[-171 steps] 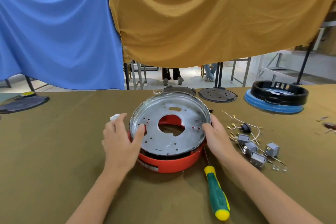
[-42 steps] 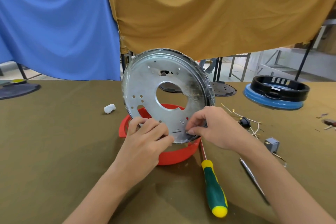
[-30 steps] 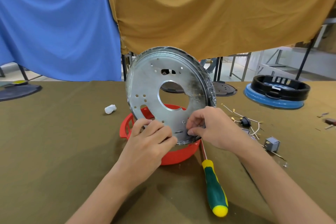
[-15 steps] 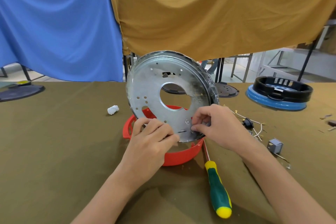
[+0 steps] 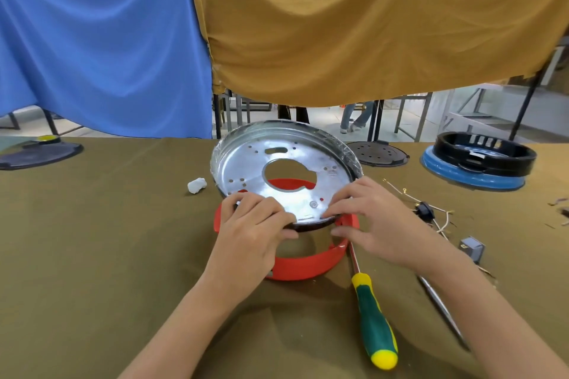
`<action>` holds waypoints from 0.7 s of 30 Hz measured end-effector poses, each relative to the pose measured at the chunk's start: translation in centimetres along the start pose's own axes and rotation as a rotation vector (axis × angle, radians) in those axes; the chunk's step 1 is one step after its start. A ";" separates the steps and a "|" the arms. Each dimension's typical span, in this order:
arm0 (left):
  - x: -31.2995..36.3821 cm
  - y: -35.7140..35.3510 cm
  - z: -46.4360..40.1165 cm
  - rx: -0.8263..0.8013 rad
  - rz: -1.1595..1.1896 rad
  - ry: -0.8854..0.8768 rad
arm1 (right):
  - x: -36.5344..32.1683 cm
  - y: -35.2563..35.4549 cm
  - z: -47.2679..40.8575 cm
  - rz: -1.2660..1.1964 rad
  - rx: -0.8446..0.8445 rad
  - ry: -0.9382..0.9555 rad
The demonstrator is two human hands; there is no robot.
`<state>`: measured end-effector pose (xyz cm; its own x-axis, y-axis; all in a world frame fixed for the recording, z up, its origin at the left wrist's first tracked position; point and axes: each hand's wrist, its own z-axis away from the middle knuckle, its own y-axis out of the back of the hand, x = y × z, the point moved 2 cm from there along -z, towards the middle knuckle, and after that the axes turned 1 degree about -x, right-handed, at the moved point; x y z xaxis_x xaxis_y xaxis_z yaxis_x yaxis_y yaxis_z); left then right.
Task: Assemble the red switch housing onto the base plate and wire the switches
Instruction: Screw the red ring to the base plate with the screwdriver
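Both hands grip the near rim of the silver base plate [image 5: 286, 169], which tilts over the red switch housing [image 5: 303, 263] lying on the surface [image 5: 92, 240]. The left hand [image 5: 252, 234] has its fingers curled over the plate's edge; the right hand [image 5: 369, 221] pinches the rim, fingertips on top and thumb beneath. The plate's near edge sits above the housing's wall, not yet seated, so by my reckoning the fitting is only under way and nothing is fastened. Just beside the right wrist lies a green-and-yellow screwdriver [image 5: 374, 321], untouched. Beyond the right hand's fingers, loose wires [image 5: 431, 212] and a small grey switch [image 5: 471, 248] wait on the cloth, so the wiring appears wholly undone.
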<state>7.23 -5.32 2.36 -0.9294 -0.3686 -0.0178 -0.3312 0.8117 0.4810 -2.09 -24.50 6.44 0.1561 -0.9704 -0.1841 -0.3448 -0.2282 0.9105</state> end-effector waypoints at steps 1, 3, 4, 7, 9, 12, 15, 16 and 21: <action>-0.1 -0.1 0.0 0.000 0.013 0.009 | 0.2 -0.1 -0.2 0.013 0.020 0.002; -0.2 -0.1 0.1 -0.003 0.038 0.028 | 0.3 -0.3 -0.4 0.013 0.051 0.016; -0.2 -0.1 0.0 -0.003 0.049 0.036 | 0.3 -0.4 -0.5 0.007 0.061 0.023; -0.3 0.0 -0.2 0.027 0.080 0.066 | 0.4 -0.6 -0.6 -0.043 0.079 0.030; -0.3 0.2 -0.3 0.054 0.096 0.086 | 0.4 -0.6 -0.5 -0.112 0.075 0.032; -0.1 0.2 -0.2 0.045 0.110 0.098 | 0.5 -0.4 -0.3 -0.191 0.007 0.015; 0.0 0.1 -0.2 0.021 0.138 0.105 | 0.8 -0.2 0.0 -0.229 -0.060 -0.014; 0.0 0.0 -0.2 0.012 0.144 0.106 | 0.8 -0.1 0.0 -0.241 -0.072 -0.018; -0.1 0.3 0.0 -0.029 0.166 0.103 | 0.6 -0.1 0.2 -0.256 -0.133 -0.030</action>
<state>7.19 -5.08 2.47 -0.9488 -0.2765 0.1528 -0.1688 0.8525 0.4947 -2.09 -25.06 6.15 0.1947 -0.8849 -0.4231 -0.1730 -0.4555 0.8732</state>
